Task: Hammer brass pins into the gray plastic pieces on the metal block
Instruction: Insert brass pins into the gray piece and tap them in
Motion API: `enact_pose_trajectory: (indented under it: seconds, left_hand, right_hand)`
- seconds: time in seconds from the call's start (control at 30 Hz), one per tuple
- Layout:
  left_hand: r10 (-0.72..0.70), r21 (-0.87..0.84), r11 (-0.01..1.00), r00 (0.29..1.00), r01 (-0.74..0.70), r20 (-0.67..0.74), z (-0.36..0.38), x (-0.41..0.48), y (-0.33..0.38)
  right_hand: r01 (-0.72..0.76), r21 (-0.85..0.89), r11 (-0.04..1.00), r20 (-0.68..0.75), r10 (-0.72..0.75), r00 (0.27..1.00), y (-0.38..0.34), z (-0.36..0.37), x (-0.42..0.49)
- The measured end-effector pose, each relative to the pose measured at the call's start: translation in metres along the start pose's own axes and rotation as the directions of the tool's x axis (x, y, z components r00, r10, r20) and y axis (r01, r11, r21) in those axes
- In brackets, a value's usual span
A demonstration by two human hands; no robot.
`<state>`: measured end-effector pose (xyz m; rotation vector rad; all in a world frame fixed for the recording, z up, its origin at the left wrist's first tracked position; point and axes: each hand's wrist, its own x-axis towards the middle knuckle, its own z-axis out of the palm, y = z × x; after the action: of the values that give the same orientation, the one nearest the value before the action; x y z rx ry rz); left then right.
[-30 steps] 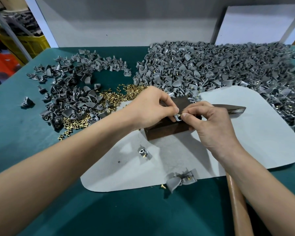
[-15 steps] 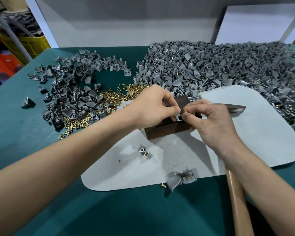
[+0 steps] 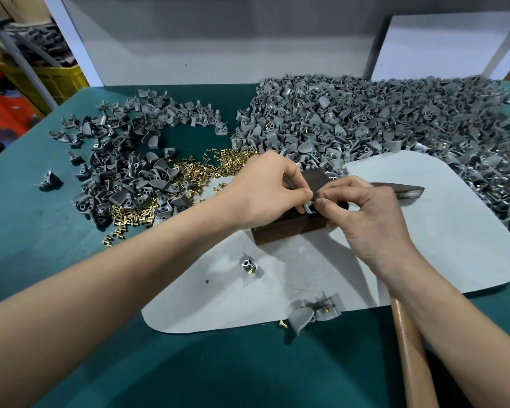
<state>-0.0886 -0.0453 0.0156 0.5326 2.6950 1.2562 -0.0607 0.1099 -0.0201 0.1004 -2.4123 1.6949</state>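
Both hands meet over the metal block (image 3: 289,231) on the white mat (image 3: 424,245): left hand (image 3: 265,192) grip pinched on the gray plastic piece (image 3: 308,208) atop the block, right hand (image 3: 371,219) grip pinched on that same piece, hammer (image 3: 407,192) lying beneath it, brass pins (image 3: 206,169) heaped on the green surface (image 3: 27,216) to the left

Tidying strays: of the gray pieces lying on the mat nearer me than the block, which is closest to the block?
The single piece with a brass pin; the other cluster lies at the near edge of the mat.
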Motion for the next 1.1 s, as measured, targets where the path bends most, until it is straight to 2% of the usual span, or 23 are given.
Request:
enact_pose_trajectory:
  seconds: [0.6,0.93,1.1]
  left_hand:
    - [-0.026,-0.069,0.997,1.000,0.025,-0.016,0.0023,-0.0009,-0.0045]
    - [-0.008,-0.028,1.000,1.000,0.008,0.000,0.0004,-0.0006,-0.0013]
    - [0.004,-0.011,1.000,1.000,-0.004,0.005,0.0002,-0.0003,-0.0003]
  right_hand:
    - [0.000,0.014,1.000,-0.060,0.001,0.998,0.0049,0.0032,-0.0037]
    - [0.011,-0.035,0.999,-0.041,-0.012,0.999,0.0046,0.0012,-0.0015]
    - [0.002,-0.003,1.000,-0.029,-0.002,1.000,0.0046,0.0011,-0.0012]
